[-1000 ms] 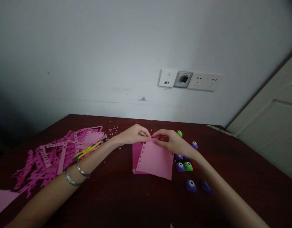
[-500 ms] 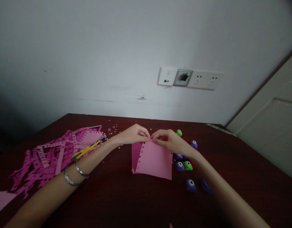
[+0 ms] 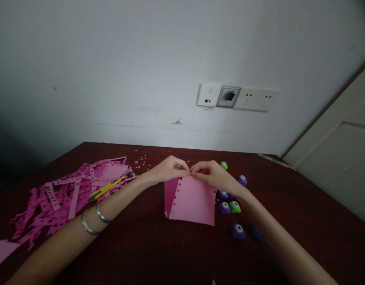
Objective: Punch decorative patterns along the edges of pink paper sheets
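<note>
Both hands meet at the top edge of a light pink sheet of paper (image 3: 194,202), which has a row of punched holes down its left side. My left hand (image 3: 170,169) pinches that edge between thumb and fingers. Right beside it, my right hand (image 3: 210,174) pinches the same edge, fingertips nearly touching the left ones. Under the sheet, darker pink paper (image 3: 170,196) shows at the left. Several purple and green craft punches with eye-like tops, such as a green one (image 3: 235,206), stand by my right wrist.
A heap of punched pink paper strips (image 3: 72,194) covers the table's left side, with a yellow utility knife (image 3: 109,187) on it. Tiny paper bits (image 3: 141,160) lie scattered behind. Wall sockets (image 3: 255,99) sit above the dark table (image 3: 158,253); a pale door (image 3: 345,130) stands at right.
Both hands have shifted very slightly to the right along the top edge, still pinching the paper. The sheet's lower edge hangs almost the same.
</note>
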Demonstrator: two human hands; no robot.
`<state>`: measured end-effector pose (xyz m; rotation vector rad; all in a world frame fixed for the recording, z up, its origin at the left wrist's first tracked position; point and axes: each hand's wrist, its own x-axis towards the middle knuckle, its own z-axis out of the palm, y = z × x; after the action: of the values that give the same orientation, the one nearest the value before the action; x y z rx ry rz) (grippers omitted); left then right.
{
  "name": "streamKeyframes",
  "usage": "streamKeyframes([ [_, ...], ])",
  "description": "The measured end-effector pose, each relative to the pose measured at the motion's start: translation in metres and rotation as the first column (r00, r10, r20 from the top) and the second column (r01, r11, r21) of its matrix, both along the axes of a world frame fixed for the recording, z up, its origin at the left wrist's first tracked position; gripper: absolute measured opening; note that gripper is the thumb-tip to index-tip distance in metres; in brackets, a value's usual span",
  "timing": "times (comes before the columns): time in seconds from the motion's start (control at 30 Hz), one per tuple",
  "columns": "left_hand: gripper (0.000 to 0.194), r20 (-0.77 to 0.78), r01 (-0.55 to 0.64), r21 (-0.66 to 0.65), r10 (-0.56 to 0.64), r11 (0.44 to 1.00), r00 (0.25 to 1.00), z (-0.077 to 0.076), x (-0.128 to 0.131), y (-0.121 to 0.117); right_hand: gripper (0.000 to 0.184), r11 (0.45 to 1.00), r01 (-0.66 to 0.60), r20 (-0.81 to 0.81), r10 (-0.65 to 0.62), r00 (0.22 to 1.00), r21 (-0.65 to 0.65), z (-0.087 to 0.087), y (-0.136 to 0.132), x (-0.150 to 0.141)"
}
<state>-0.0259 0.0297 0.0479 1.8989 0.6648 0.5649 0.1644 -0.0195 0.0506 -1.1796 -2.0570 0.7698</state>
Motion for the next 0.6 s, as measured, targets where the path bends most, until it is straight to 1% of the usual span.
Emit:
streamKeyframes([
  [0.13, 0.011, 0.018, -0.04, 0.003, 0.04, 0.999, 0.999, 0.0, -0.0003, 0.0008, 0.013, 0.999, 0.012, -0.065, -0.015, 0.998, -0.043, -0.0006, 0.0009, 0.001],
  [0.23, 0.011, 0.029, -0.057, -0.004, 0.057, 0.998, 0.998, -0.0021, -0.0006, 0.0023, 0.013, 0.999, 0.001, -0.095, -0.005, 0.995, -0.046, -0.0005, 0.0009, 0.0008],
  [0.37, 0.012, 0.018, -0.062, -0.025, 0.063, 0.998, 0.998, -0.0033, 0.0001, 0.0026, 0.01, 1.0, 0.013, -0.066, -0.015, 0.998, -0.025, -0.0012, 0.0008, -0.0001],
  [0.6, 0.012, 0.017, -0.064, -0.027, 0.064, 0.998, 0.998, -0.0021, 0.0011, 0.0008, 0.009, 0.998, 0.045, -0.041, -0.047, 0.998, -0.037, -0.0034, 0.0014, -0.0027],
])
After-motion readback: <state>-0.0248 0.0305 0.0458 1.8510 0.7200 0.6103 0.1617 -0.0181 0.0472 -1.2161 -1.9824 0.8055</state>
